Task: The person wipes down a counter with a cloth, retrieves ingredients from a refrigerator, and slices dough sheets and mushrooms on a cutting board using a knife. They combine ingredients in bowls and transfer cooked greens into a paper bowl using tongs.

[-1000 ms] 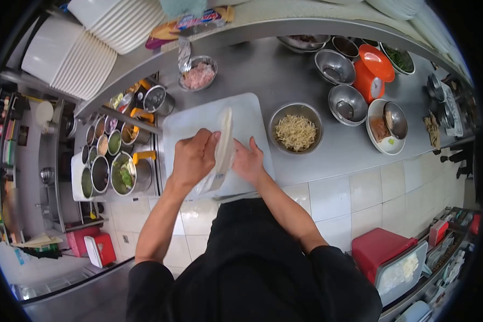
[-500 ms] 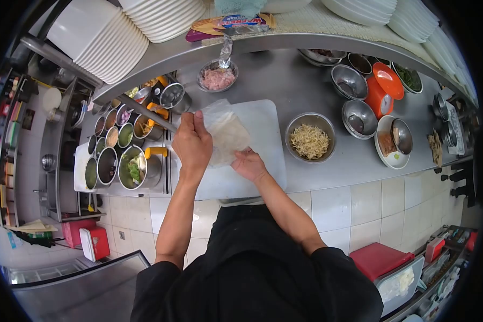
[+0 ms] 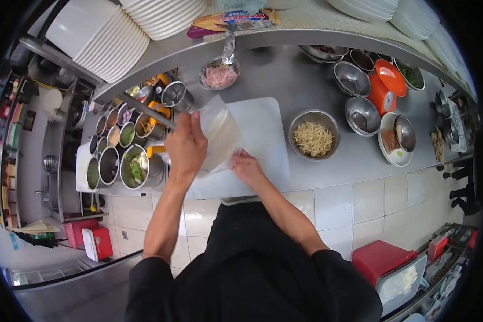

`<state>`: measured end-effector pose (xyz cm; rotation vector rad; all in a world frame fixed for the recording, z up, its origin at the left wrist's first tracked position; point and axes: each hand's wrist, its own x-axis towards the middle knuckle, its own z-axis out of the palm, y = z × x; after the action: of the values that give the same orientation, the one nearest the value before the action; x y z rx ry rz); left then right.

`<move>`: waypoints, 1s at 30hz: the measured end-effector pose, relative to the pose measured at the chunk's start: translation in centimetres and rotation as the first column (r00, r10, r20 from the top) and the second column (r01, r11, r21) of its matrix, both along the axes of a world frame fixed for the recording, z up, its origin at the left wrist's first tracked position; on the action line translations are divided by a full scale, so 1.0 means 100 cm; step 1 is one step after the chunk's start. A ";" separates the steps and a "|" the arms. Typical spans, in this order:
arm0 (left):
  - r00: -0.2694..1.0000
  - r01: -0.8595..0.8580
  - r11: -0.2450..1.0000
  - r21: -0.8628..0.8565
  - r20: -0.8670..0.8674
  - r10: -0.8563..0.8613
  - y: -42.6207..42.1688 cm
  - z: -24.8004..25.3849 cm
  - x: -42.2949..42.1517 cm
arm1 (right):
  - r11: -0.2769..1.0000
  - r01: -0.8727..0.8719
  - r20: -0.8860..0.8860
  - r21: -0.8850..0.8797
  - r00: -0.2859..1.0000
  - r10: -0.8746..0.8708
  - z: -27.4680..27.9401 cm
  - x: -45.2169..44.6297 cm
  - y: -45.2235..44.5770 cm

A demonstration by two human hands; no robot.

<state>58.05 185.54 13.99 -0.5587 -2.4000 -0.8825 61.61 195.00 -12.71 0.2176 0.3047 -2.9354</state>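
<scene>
A clear plastic bag (image 3: 218,110) with pale, flat, thin sheets inside is held up over the white cutting board (image 3: 265,134). My left hand (image 3: 186,144) grips the bag's left edge, fingers closed and the thumb on top. At its lower right edge, the thumb and fingers of my right hand (image 3: 247,166) pinch the plastic. Whether the sheets are wrappers of some kind I cannot tell. Right of the board stands a steel bowl of bean sprouts (image 3: 313,139). Behind it sits a small bowl of pink raw minced meat (image 3: 220,76).
At left, several steel pots of ingredients (image 3: 135,166) crowd the counter. Steel bowls (image 3: 362,114) and an orange scale (image 3: 381,96) stand at right. A shelf with stacked white dishes (image 3: 104,43) overhangs the counter's back.
My left hand has moved left and slightly down, drawing the bag with it. The bag now stands more upright and looks more stretched between my hands. My right hand still pinches its edge.
</scene>
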 end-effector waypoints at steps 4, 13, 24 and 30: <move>0.997 -0.055 0.988 -0.146 0.049 0.063 -0.007 -0.015 -0.012 | 0.997 0.004 0.096 0.080 0.995 -0.012 -0.019 0.031 -0.007; 0.998 -0.055 0.990 -0.131 -0.016 0.053 -0.006 -0.019 -0.005 | 0.987 -0.061 -0.022 -0.147 0.998 0.059 -0.001 0.032 -0.006; 0.997 0.001 0.992 -0.125 -0.079 -0.011 -0.008 -0.016 -0.021 | 0.993 -0.077 -0.069 -0.089 0.995 0.071 0.029 0.009 -0.005; 0.997 0.019 0.987 -0.160 -0.073 -0.031 -0.006 0.001 -0.043 | 0.991 -0.069 -0.032 -0.113 0.997 0.066 0.023 0.001 -0.011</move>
<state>53.74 184.97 14.12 -0.6715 -2.4131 -0.6718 61.69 193.93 -10.39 0.1472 0.1450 -2.8797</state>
